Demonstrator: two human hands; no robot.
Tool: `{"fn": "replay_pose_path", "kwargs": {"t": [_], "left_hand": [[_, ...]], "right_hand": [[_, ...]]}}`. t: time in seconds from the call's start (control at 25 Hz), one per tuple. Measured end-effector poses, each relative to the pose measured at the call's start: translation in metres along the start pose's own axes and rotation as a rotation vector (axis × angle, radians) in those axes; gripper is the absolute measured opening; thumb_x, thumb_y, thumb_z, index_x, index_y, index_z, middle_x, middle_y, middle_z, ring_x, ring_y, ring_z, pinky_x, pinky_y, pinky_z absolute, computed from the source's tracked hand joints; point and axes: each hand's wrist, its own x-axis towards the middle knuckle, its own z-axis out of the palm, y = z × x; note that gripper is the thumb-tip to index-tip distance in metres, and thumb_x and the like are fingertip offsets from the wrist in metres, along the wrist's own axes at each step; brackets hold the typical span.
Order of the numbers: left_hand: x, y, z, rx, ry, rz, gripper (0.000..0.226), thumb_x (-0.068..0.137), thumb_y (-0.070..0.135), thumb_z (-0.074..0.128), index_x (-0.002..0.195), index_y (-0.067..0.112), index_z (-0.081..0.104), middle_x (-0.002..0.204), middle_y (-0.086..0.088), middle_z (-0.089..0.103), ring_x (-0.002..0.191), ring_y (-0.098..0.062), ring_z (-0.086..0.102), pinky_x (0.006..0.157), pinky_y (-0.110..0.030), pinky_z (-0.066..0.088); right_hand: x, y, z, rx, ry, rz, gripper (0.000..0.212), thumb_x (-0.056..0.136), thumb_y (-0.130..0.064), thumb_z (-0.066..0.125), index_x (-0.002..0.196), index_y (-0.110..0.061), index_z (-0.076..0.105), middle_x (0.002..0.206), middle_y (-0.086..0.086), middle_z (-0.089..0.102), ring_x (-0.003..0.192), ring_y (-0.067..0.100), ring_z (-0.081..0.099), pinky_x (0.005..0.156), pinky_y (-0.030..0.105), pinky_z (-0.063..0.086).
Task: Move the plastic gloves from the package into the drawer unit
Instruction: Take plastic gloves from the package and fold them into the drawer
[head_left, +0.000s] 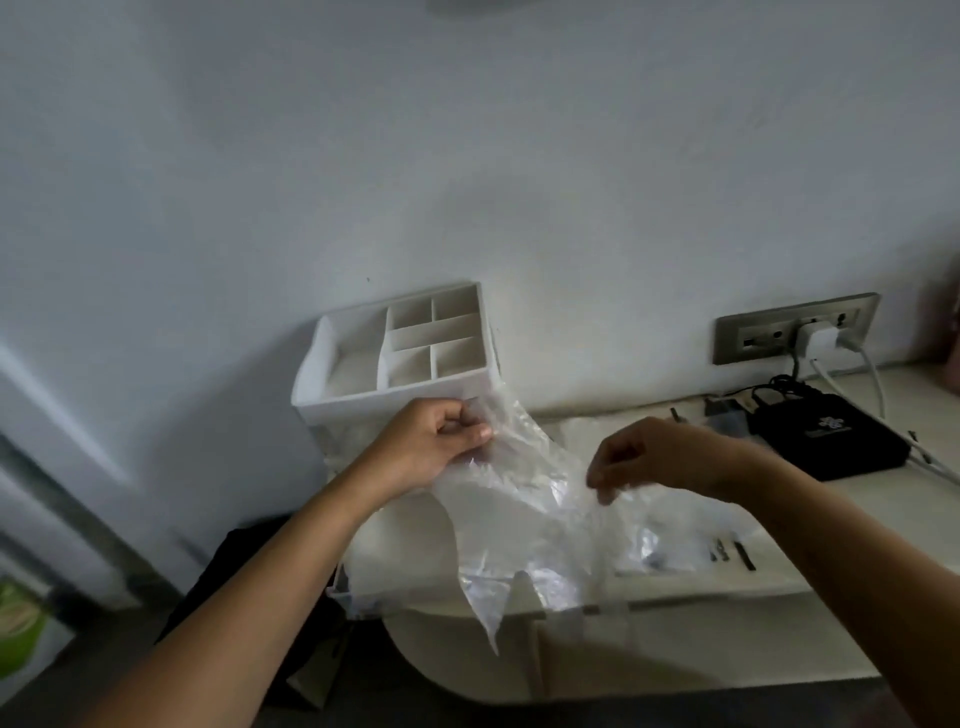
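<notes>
So the plastic glove (524, 519) hangs stretched between both hands: the left grip (441, 441) pinches its top edge with thumb and curled fingers, and the right grip (654, 457) pinches the film lower down. The glove's long axis runs from the left grip down toward the person, with the fingers dangling past the table (727, 587) edge. The drawer unit (363, 399) sits just behind the left grip, so I'd guess that hand leads the drop-in; beyond the right grip there's a black box (826, 436) and a wall socket (795, 327), in a dim room.
</notes>
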Motion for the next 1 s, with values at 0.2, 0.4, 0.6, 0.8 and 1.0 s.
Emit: {"fn": "replay_pose_path", "kwargs": {"t": [0.2,0.4,0.6,0.8,1.0], "left_hand": [[-0.015,-0.057,-0.031,0.004,0.164,-0.221,0.01,0.087,0.011,0.067,0.078,0.006,0.067,0.071,-0.002,0.064,0.058,-0.004,0.056,0.061,-0.018,0.043],[-0.023,-0.097,-0.04,-0.222,0.299,-0.477,0.01,0.09,0.011,0.064,0.086,0.002,0.068,0.07,-0.005,0.07,0.056,-0.012,0.066,0.054,-0.019,0.052],[-0.021,-0.12,-0.036,-0.42,0.391,-0.604,0.014,0.096,0.009,0.054,0.09,-0.001,0.062,0.055,-0.006,0.069,0.045,-0.014,0.066,0.041,-0.021,0.051],[-0.018,-0.131,-0.03,-0.123,0.455,-0.569,0.028,0.098,0.02,0.052,0.074,0.007,0.061,0.059,-0.003,0.063,0.056,-0.016,0.061,0.06,-0.027,0.05],[-0.03,-0.126,-0.033,0.34,0.322,-0.44,0.012,0.094,0.016,0.055,0.09,0.007,0.06,0.093,-0.01,0.068,0.082,-0.024,0.067,0.074,-0.034,0.056]], "right_hand": [[0.033,-0.004,0.021,0.057,0.224,0.023,0.006,0.082,-0.014,0.07,0.085,-0.011,0.073,0.079,0.004,0.074,0.073,0.009,0.069,0.078,0.022,0.056],[0.06,-0.018,0.045,-0.063,0.513,0.031,0.016,0.078,-0.026,0.075,0.077,-0.01,0.071,0.068,-0.001,0.068,0.065,0.014,0.063,0.06,0.022,0.048],[0.06,-0.054,0.086,-0.41,0.746,-0.255,0.023,0.085,-0.033,0.067,0.096,-0.018,0.054,0.092,-0.005,0.051,0.078,0.01,0.051,0.067,0.02,0.042],[0.083,-0.054,0.143,-0.271,0.103,-0.228,0.035,0.1,-0.02,0.042,0.133,-0.019,0.052,0.139,-0.002,0.05,0.125,0.011,0.047,0.101,0.015,0.031],[0.114,-0.025,0.155,-0.531,-0.011,-0.133,0.043,0.102,-0.02,0.034,0.144,-0.016,0.037,0.152,0.004,0.032,0.14,0.018,0.029,0.111,0.023,0.019]]}}
